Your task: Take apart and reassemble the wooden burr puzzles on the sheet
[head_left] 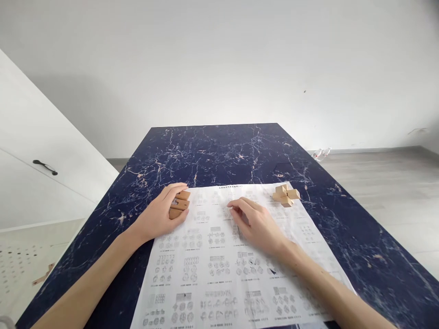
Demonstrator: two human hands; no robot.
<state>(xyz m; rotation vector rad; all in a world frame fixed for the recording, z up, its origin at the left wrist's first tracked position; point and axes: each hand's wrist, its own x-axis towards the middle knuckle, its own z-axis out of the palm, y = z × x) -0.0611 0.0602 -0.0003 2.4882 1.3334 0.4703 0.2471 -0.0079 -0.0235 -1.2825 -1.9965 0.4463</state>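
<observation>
My left hand is wrapped round a brown wooden block puzzle at the upper left corner of a white printed sheet. Grooves between the puzzle's pieces show; my palm and fingers cover its left side. Over the upper middle of the sheet is my right hand, fingers curled and bunched close to the thumb, with nothing visible in them. The sheet carries rows of small line drawings with captions. To the right of that hand, a pale wooden interlocking burr puzzle sits on the sheet's upper right corner.
The table has a dark blue marbled top and narrows toward a white wall. On the left stands a white cabinet with a black handle. A small clear plastic item lies beyond the table's right edge, near the wall.
</observation>
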